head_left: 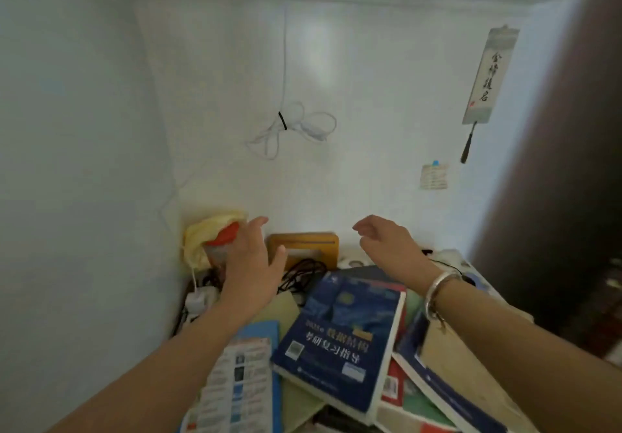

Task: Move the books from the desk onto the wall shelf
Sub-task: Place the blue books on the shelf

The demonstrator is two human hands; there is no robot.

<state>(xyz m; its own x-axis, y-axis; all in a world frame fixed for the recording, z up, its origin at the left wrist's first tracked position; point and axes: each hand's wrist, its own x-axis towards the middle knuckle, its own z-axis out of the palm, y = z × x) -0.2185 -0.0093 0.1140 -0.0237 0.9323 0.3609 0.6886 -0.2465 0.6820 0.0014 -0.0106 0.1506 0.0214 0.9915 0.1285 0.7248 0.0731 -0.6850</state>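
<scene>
A thick dark blue book [340, 338] lies on top of a loose pile of books on the desk. A light blue book with small pictures [240, 382] lies to its left, and a blue-and-cream book [447, 362] leans to its right under my right forearm. My left hand [247, 261] hovers above the back left of the pile with spread fingers and holds nothing. Raised over the back of the pile, my right hand [387, 240] has loosely curled fingers and is empty; a silver bracelet sits on its wrist. No shelf board is clearly in view.
A jar with a red lid [223, 240] in a yellow bag stands in the back left corner. A wooden stand [304, 247], black cables [303, 274] and a white power strip [198, 299] lie behind the books. A coiled white cord [296, 126] and a scroll [488, 76] hang on the wall.
</scene>
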